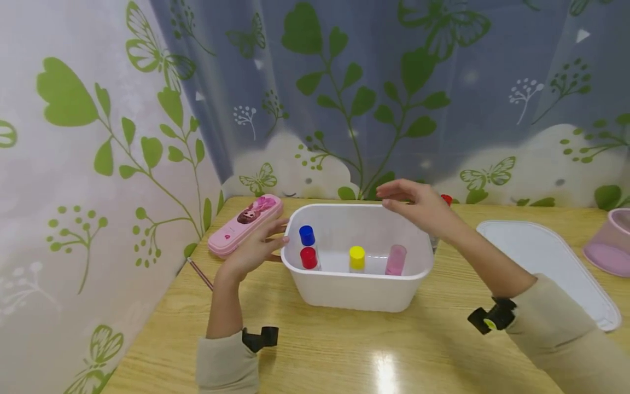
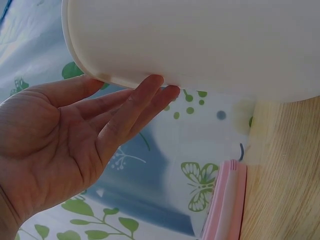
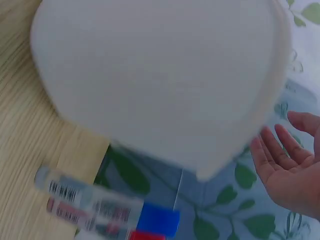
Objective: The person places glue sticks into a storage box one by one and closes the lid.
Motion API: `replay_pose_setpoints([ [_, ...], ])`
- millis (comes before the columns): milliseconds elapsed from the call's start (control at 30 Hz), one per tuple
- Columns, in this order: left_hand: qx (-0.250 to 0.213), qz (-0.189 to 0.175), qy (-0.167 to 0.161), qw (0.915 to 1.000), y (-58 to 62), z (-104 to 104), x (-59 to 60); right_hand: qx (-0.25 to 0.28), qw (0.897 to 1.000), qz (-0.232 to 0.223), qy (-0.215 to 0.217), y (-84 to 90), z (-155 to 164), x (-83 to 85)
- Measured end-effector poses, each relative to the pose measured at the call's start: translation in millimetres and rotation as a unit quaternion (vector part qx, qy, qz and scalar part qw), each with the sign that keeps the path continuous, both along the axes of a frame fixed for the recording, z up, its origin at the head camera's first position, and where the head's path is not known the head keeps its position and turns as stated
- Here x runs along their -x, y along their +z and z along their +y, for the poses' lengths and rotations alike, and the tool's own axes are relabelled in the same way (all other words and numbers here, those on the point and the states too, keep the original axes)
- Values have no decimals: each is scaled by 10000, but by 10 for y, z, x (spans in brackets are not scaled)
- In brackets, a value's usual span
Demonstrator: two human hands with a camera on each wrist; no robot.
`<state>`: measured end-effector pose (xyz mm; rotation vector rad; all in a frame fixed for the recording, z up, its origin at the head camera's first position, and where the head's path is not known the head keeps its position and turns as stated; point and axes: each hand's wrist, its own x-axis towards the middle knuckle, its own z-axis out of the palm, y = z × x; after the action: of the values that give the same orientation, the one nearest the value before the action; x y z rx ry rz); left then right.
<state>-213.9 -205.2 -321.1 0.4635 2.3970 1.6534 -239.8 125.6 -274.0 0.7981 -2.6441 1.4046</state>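
A white plastic bin (image 1: pixel 354 293) stands on the table. Inside it are a blue-capped tube (image 1: pixel 307 235), a red-capped tube (image 1: pixel 309 258), a yellow-capped tube (image 1: pixel 357 258) and a pink translucent cylinder (image 1: pixel 396 260). My left hand (image 1: pixel 253 249) touches the bin's left rim; in the left wrist view the thumb and fingers of that hand (image 2: pixel 65 130) lie against its edge, fairly straight. Over the back right rim, my right hand (image 1: pixel 418 205) is held with fingers extended and nothing in them. In the right wrist view this hand (image 3: pixel 292 165) is beside the bin's edge.
Outside the bin, behind my right hand, lie a blue-capped tube (image 3: pixel 115 205) and a red-capped one (image 3: pixel 147 235). A pink pencil case (image 1: pixel 246 224) and a pencil (image 1: pixel 200 273) are at left. A white lid (image 1: pixel 546 268) and pink container (image 1: pixel 610 241) sit at right; a curtain (image 1: pixel 354 98) hangs behind.
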Motion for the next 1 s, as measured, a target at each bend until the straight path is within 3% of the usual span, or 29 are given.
replay_pose_setpoints([
  [200,-12,15,-2,10000,5,-5,-3,-226,9978,62,-621,-25,482,-32],
  [433,-61,59,-56,9999,-8,5,8,-527,9898,332,-1283,-309,843,27],
  [633,-124,8,-54,9999,-7,11,0,-523,9876,59,-1480,-577,903,56],
  [1000,8,9,-40,10000,14,2,-15,-241,9830,515,-1745,-791,862,103],
])
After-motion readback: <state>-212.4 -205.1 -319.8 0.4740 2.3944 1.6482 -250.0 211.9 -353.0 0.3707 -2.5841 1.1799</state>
